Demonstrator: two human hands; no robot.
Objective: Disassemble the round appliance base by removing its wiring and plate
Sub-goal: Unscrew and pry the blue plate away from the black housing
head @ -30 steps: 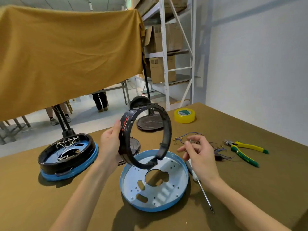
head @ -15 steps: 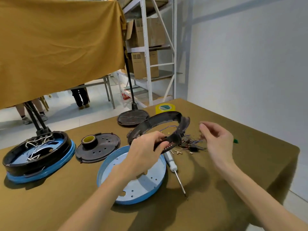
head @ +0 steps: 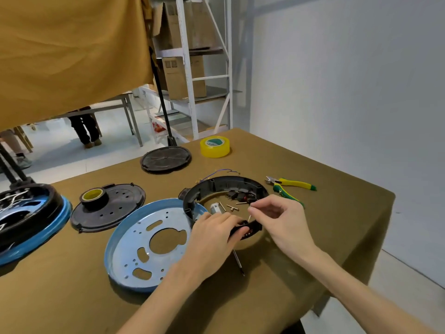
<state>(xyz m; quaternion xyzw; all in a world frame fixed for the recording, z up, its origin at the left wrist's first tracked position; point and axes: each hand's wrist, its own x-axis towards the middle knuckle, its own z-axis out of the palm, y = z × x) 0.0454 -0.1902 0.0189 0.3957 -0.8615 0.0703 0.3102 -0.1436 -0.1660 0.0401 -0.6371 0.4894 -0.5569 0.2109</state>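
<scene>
You are at the stage where the black ring (head: 224, 189) is off the blue plate (head: 134, 239) and lying on the table (head: 337, 225), its left edge overlapping the plate's rim. Your left hand (head: 212, 235) grips the ring's near rim, fingers curled over the strip with red marks. Your right hand (head: 281, 218), just right of it, pinches something thin between thumb and forefinger; it looks like a small screw or a wire end, but I cannot tell which. Next, I judge, you free what is left on the ring and drop it with the loose screws (head: 232, 207) inside the ring.

The plate is thin stamped metal, pale inside, pierced with holes and slots. The ring is hard ribbed plastic. A screwdriver (head: 238, 263) pokes out beneath your left hand. Pliers (head: 291, 184) with yellow-green handles lie right of the ring; fine wires (head: 221, 171) trail behind it.
</scene>
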